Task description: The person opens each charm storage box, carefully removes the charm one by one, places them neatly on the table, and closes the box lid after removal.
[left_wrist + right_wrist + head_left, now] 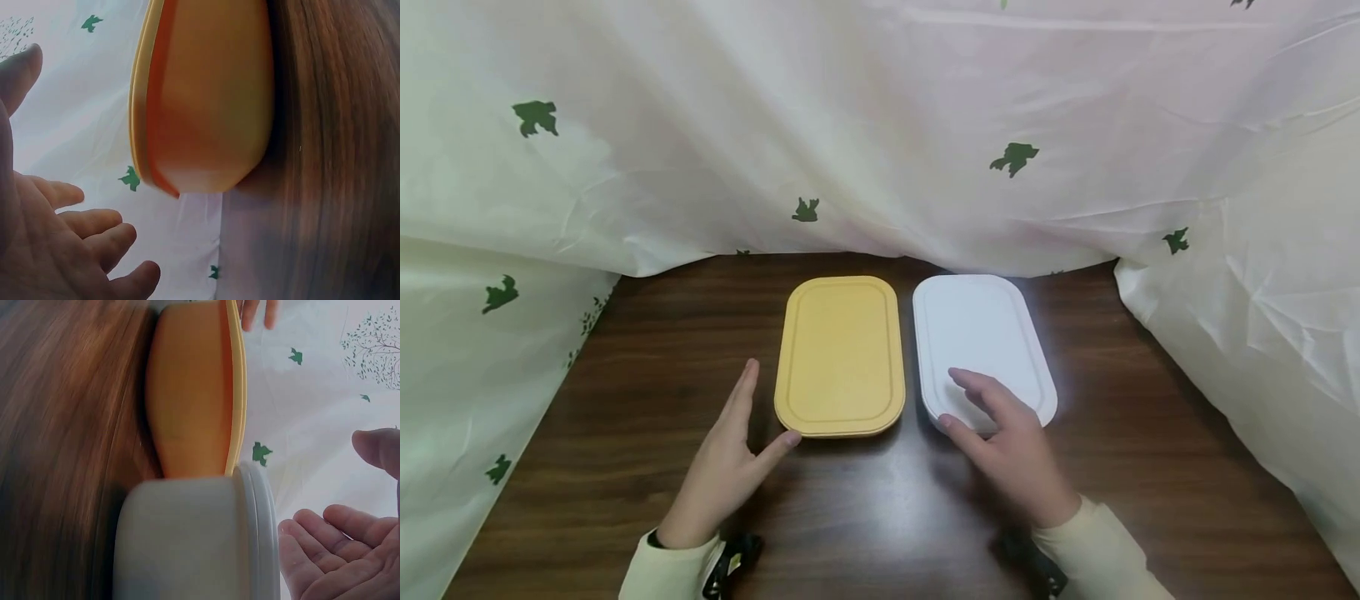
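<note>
Two lidded rectangular boxes with rounded corners stand side by side on a dark wooden table. The yellow box [841, 354] is on the left, the white box [977, 333] on the right, and both lids are on. My left hand [722, 467] hovers by the near left corner of the yellow box, thumb and fingers spread apart, holding nothing. Over the near end of the white box is my right hand [1011, 442], its fingers slightly bent and gripping nothing. In the right wrist view a gap shows between the right palm [350, 562] and the white box's lid edge [259, 531].
Wooden tabletop [662, 367] surrounds both boxes. A white cloth [880, 125] with green bird prints hangs at the back and down both sides. A narrow strip of table separates the boxes. Dark wrist straps [733, 562] show at the sleeves.
</note>
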{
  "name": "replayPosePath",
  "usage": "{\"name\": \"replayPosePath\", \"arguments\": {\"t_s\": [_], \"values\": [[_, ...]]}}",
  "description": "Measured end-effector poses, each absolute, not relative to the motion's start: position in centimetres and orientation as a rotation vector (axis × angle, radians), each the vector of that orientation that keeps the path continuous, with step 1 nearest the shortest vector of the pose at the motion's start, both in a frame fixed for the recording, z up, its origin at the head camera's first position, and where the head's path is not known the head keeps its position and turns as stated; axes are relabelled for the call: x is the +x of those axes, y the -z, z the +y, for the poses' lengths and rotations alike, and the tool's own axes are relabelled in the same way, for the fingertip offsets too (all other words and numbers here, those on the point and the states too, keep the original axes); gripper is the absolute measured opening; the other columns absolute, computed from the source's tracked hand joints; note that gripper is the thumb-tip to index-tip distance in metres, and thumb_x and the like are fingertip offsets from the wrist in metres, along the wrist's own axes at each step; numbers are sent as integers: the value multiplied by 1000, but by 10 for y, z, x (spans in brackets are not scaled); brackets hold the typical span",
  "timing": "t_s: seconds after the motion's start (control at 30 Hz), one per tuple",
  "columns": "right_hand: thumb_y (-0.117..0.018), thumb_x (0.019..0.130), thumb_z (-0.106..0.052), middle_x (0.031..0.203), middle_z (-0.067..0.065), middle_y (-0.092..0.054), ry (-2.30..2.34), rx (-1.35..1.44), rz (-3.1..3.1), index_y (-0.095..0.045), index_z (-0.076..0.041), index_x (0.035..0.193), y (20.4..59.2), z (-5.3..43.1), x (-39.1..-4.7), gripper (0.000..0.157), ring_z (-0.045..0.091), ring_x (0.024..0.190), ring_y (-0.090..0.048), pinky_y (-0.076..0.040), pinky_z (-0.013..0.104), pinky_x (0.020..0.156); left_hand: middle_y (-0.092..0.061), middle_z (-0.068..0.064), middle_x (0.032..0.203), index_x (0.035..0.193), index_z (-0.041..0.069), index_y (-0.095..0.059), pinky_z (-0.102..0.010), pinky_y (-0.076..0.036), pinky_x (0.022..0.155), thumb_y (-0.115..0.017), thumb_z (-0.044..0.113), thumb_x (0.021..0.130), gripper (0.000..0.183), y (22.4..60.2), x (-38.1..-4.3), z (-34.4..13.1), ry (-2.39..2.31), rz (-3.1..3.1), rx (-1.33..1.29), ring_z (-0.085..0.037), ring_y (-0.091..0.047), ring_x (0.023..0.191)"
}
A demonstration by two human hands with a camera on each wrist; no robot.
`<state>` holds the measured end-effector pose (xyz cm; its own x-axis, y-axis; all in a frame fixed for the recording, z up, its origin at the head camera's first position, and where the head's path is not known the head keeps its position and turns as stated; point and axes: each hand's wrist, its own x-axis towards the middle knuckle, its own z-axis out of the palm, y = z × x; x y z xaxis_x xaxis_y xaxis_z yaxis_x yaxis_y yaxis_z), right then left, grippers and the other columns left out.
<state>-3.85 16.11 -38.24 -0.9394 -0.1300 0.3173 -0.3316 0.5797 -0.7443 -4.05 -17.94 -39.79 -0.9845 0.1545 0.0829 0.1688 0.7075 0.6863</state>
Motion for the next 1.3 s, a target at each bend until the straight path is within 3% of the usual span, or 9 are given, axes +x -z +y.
{"name": "replayPosePath", "arguments": {"t_s": [0.33,0.57,0.77,1.0,1.3], "values": [[-82,83,-7,134,11,-63,-1434,460,-2514,-61,1,133,385,136,-42,55,25,122,-61,-51,33,99,-8,-9,168,162,19,-1,-60,-26,116,-73,54,88,110,400,-44,-169,1236,-2915,-242,-34,-15,152],[-81,85,-11,142,14,-57,-1454,475,-2543,-55,2,139,385,123,-42,61,25,131,-55,-48,29,101,-8,-10,167,162,18,-1,-59,-25,117,-75,59,83,116,403,-45,-165,1260,-2936,-209,-34,-16,152],[-80,87,-13,152,16,-45,-1546,467,-2575,-45,3,148,384,112,-41,72,24,140,-44,-44,33,104,-11,-12,167,162,20,-2,-58,-27,116,-82,48,81,118,408,-47,-164,1276,-2909,-237,-34,-18,151],[-78,90,-28,162,14,-28,-1386,455,-2722,-29,2,156,390,98,-37,88,22,148,-28,-29,43,117,-13,-12,166,163,17,-4,-57,-27,117,-86,38,80,118,409,-48,-162,1297,-2853,-286,-32,-19,151],[-76,90,-28,163,18,-19,-1434,363,-2771,-22,3,157,393,85,-33,91,24,149,-22,-24,45,118,-18,-18,165,162,12,-8,-59,-30,115,-87,35,80,117,413,-49,-161,1258,-2848,-252,-36,-24,149]]}}
